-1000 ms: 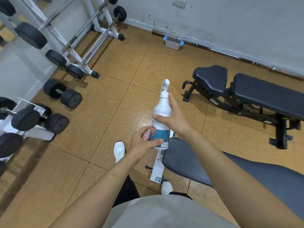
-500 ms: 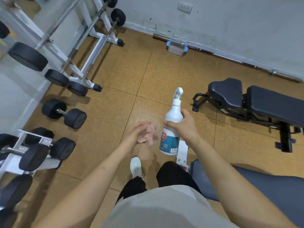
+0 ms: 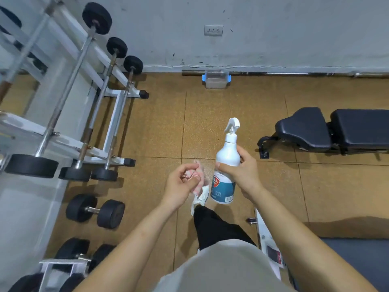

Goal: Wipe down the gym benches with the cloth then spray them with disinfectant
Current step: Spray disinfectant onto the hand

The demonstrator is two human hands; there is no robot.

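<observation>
The right hand (image 3: pixel 242 173) is gripping a white spray bottle (image 3: pixel 228 152) around its middle, thumb on the near side and fingers curling round the far side, holding it upright above the brown floor with the trigger nozzle pointing away from the person. The bottle's teal label (image 3: pixel 223 186) is showing a red and white shield with digits that seem to read "99.9"; a barcode is sitting at the lower edge, and the smaller print is too blurred to read. Just to the left of the bottle, the left hand (image 3: pixel 181 182) is bunching a pink and white cloth (image 3: pixel 201 182) in its curled fingers. A black bench (image 3: pixel 315 127) is standing well apart on the right near the wall, and a grey bench (image 3: pixel 357 260) is lying close by at the lower right. A red and black sticker (image 3: pixel 273 255) on its white frame is not legible
</observation>
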